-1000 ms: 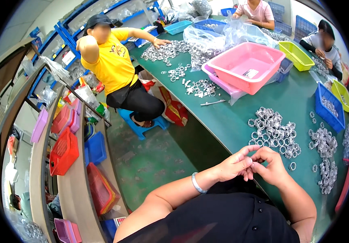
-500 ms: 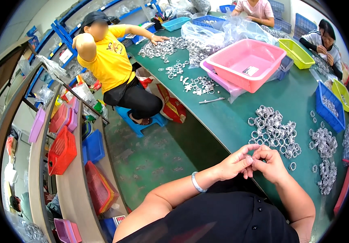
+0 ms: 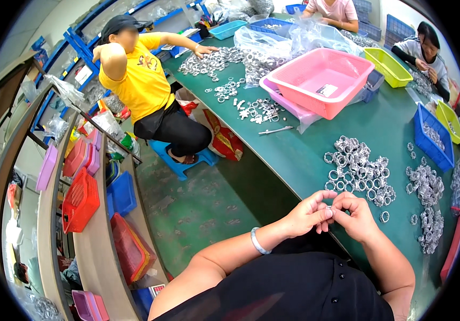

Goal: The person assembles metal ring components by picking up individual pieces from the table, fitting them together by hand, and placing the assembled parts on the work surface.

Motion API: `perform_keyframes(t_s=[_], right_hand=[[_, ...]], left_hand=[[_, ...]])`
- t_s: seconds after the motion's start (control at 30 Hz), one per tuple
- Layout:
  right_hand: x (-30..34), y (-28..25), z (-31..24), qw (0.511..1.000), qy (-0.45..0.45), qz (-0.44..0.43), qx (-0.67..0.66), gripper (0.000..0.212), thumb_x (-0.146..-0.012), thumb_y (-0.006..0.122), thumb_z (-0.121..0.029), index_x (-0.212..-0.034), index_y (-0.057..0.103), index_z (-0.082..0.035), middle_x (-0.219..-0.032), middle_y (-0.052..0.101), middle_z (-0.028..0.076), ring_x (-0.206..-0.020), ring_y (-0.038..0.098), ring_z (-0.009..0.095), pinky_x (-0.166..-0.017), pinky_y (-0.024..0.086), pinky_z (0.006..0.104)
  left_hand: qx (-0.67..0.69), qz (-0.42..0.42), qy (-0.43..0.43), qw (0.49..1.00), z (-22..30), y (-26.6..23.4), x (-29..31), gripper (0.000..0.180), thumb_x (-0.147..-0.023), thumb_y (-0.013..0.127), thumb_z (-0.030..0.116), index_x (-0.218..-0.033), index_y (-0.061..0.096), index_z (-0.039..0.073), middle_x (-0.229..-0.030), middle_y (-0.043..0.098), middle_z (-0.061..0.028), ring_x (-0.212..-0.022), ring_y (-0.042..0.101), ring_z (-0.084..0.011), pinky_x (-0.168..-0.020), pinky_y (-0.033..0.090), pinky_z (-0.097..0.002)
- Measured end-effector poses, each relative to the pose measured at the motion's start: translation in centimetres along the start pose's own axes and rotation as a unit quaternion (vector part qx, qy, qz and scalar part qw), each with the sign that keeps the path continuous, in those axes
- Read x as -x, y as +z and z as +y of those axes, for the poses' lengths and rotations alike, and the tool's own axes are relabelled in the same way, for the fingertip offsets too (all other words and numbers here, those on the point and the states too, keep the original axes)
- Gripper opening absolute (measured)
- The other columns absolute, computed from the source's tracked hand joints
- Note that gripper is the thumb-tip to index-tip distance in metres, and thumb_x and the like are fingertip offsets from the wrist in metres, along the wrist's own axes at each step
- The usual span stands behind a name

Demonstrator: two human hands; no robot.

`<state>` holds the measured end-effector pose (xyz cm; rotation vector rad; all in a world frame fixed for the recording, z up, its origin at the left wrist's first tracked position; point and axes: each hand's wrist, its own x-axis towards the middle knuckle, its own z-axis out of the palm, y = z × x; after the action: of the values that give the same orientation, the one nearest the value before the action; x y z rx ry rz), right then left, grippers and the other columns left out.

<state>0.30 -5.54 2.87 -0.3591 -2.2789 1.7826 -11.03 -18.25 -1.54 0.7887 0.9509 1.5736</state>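
My left hand (image 3: 311, 214) and my right hand (image 3: 352, 215) meet at the table's near edge, fingertips pinched together. Between them a tiny glint of a small silver piece (image 3: 329, 207) shows; the fingers cover most of it, so its shape cannot be made out. A pale bangle (image 3: 260, 242) circles my left wrist. Just beyond my hands lies a heap of silver rings (image 3: 355, 168) on the green table (image 3: 288, 160). One loose ring (image 3: 384, 216) rests right of my right hand. Farther right is a second ring pile (image 3: 428, 206).
Stacked pink baskets (image 3: 342, 69), a blue basket (image 3: 437, 140) and a lime basket (image 3: 387, 68) stand on the table. A metal caliper-like tool (image 3: 276, 130) lies near its left edge. A person in yellow (image 3: 147, 75) sits across, hand on rings. Shelves (image 3: 93, 251) hold baskets at left.
The whole view has shifted slightly. My hands stay pinched together with only small finger movement, and a silver glint shows more clearly between them now.
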Motion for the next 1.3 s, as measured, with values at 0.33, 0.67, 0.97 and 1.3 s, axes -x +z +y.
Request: perform_keyframes(t_s=[0.33,0.67,0.97,1.3], right_hand=[[0.6,-0.2,0.3,1.000,-0.002,0.015,0.023,0.008,-0.074,0.062,-0.006,-0.071,0.059,0.001,-0.076,0.056,0.006,-0.067,0.052,0.014,-0.062,0.042,0.0270],[0.7,-1.3,-0.1,0.997,0.024,0.074,-0.009,0.012,-0.080,0.057,-0.013,-0.079,0.060,-0.001,-0.068,0.052,-0.003,-0.063,0.044,0.004,-0.056,0.038,0.0211],[5.1,-3.2,-0.3,0.994,0.028,0.096,-0.033,0.013,-0.079,0.054,-0.009,-0.085,0.059,0.001,-0.076,0.057,0.001,-0.071,0.050,0.006,-0.064,0.042,0.0220],[8.7,-4.5,-0.4,0.990,0.017,0.136,-0.038,0.013,-0.081,0.057,-0.008,-0.090,0.058,0.000,-0.076,0.053,-0.004,-0.068,0.045,0.002,-0.061,0.039,0.0193]], left_hand=[[-0.002,0.010,0.031,0.999,-0.5,0.8,0.3,0.046,-0.088,0.051,0.014,-0.127,0.029,0.003,-0.081,0.053,-0.0046,-0.063,0.055,-0.0112,-0.055,0.046,-0.0224],[0.270,0.025,-0.048,0.961,0.1,-0.2,-0.7,0.032,-0.094,0.036,0.030,-0.105,0.050,0.004,-0.087,0.061,-0.0098,-0.069,0.059,-0.0159,-0.061,0.048,-0.0241],[0.312,-0.033,-0.100,0.944,-1.0,2.7,-1.5,0.039,-0.092,0.035,0.038,-0.103,0.050,0.004,-0.086,0.058,-0.0079,-0.072,0.057,-0.0145,-0.061,0.045,-0.0233],[0.287,-0.040,-0.145,0.946,-1.2,6.4,-2.2,0.037,-0.092,0.036,0.040,-0.096,0.050,0.006,-0.079,0.054,-0.0046,-0.066,0.051,-0.0121,-0.056,0.041,-0.0219]])
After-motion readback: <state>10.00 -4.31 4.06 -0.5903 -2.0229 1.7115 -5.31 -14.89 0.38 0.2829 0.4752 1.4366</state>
